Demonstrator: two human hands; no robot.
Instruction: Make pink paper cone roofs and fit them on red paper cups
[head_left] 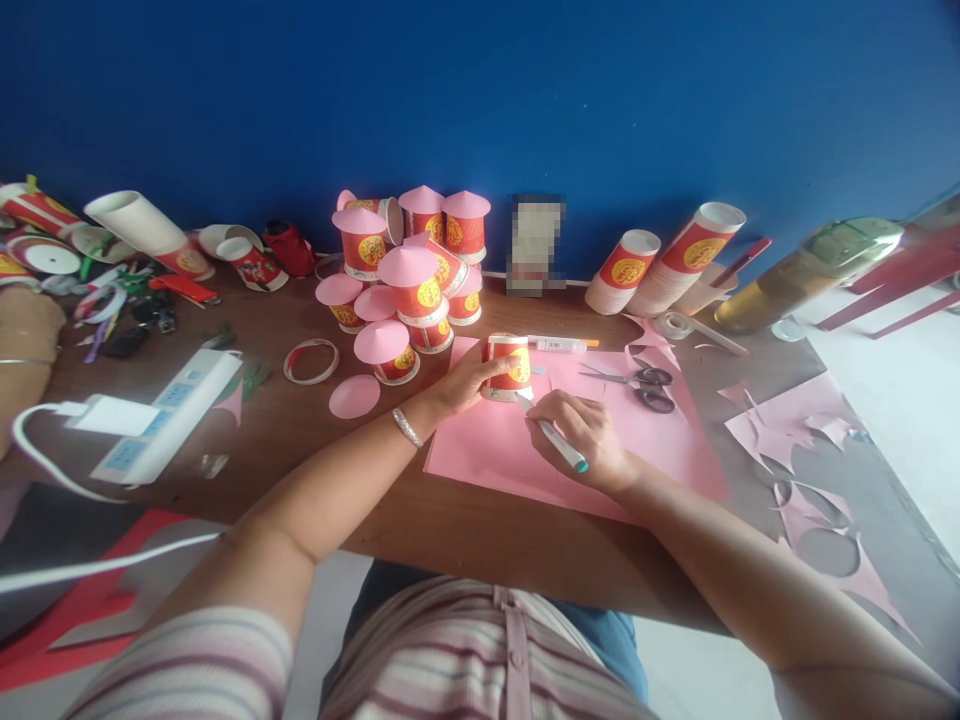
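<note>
Paper cup (508, 368): red, yellow emblem, white edges, above pink paper (487, 450)
Left hand (478, 375): closed round cup
Right hand (581, 425): pinching white marker (561, 445), green-ended

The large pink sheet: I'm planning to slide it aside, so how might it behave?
The large pink sheet is probably light and floppy, as it looks thin and flat. Pulled, it would likely carry along the scissors lying on it. Pushed at its edge, it might buckle.
</note>
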